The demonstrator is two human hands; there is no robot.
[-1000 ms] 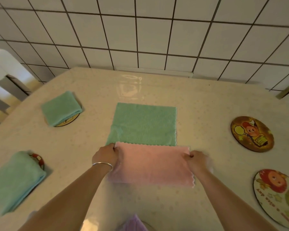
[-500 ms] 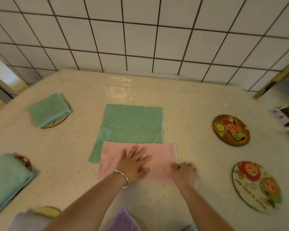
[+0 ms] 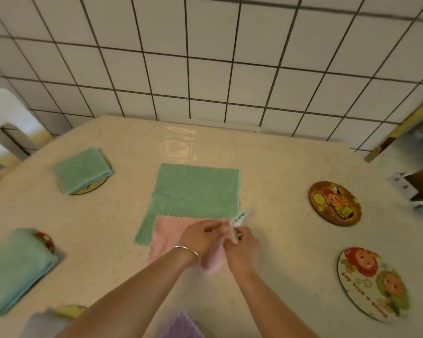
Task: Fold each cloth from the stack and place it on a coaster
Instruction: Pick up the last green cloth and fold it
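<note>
A pink cloth (image 3: 169, 235), folded into a strip, lies on the cream table (image 3: 279, 191) in front of a flat green cloth (image 3: 195, 189). My left hand (image 3: 200, 236) rests on the pink cloth near its middle, a bangle on the wrist. My right hand (image 3: 242, 247) pinches the pink cloth's right end and lifts it, with a small label sticking up. Two bare round coasters sit at the right, a dark one (image 3: 334, 203) and a pale one (image 3: 374, 284). Folded green cloths cover coasters at the far left (image 3: 82, 170) and near left (image 3: 15, 269).
A purple cloth (image 3: 181, 325) and a grey folded cloth (image 3: 44, 324) show at the bottom edge. A tiled wall (image 3: 205, 69) rises behind the table. A white chair (image 3: 3, 113) stands at the left, a cardboard box (image 3: 415, 184) at the right.
Both hands moved from the pink cloth's two ends. The left hand pressed down its middle, and the right hand has now picked up the right end and brought it inward.
</note>
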